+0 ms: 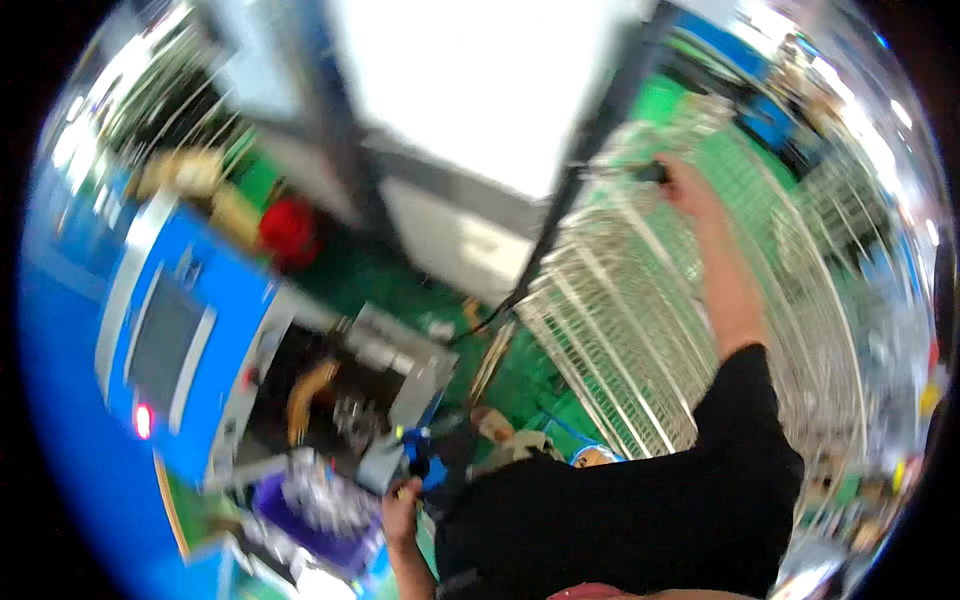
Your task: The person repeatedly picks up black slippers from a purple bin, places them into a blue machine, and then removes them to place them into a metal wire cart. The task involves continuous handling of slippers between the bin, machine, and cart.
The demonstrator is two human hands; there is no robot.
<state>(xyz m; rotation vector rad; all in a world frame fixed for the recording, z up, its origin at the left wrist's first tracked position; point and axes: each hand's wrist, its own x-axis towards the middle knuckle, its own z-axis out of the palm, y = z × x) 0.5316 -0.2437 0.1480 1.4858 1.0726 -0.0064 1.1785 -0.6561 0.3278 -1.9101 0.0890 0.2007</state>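
My right arm reaches far forward, over a metal wire rack. At its end my right hand is closed round a small dark handle-like piece, whose exact kind is blurred. Low and close to my body, my left hand has its fingers curled in. It is right beside a grey, blue and black item that is too smeared to name. I cannot make out what the left fingers hold. Left of that hand, a purple bin holds clear or silvery pieces.
A blue machine with a dark screen and a red light stands at left. Ahead rises a large white panel in a dark frame. A red round object is behind the machine. The floor is green.
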